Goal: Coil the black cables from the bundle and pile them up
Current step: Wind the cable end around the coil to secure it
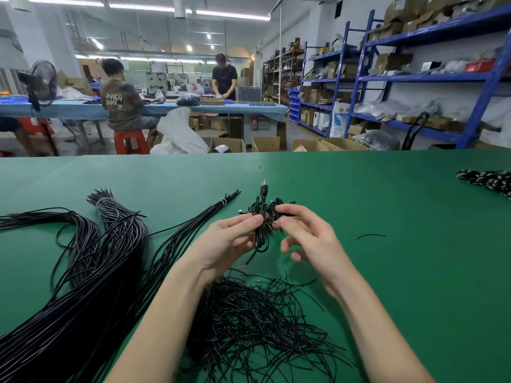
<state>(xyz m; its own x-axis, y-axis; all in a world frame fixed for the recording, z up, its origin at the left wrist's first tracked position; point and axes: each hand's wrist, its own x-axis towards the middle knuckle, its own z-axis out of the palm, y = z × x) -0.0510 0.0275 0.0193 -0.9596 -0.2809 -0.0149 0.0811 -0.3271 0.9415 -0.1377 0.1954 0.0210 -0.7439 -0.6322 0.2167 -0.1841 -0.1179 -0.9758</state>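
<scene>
My left hand (229, 239) grips a small coil of black cable (261, 239) above the green table (387, 217); the cable's plug end sticks up and a loose end hangs below. My right hand (307, 233) pinches the coil near its top with thumb and forefinger. Just behind the hands lies a small pile of coiled cables (276, 205). Long tied bundles of black cable (110, 244) stretch across the table's left side. A loose heap of thin black ties (254, 316) lies between my forearms.
A short stray black wire piece (370, 236) lies to the right. Another heap of black and white cable ends (489, 181) sits at the far right edge. Beyond the table are cardboard boxes (265, 143), blue shelving (414, 78) and two people at a blue bench.
</scene>
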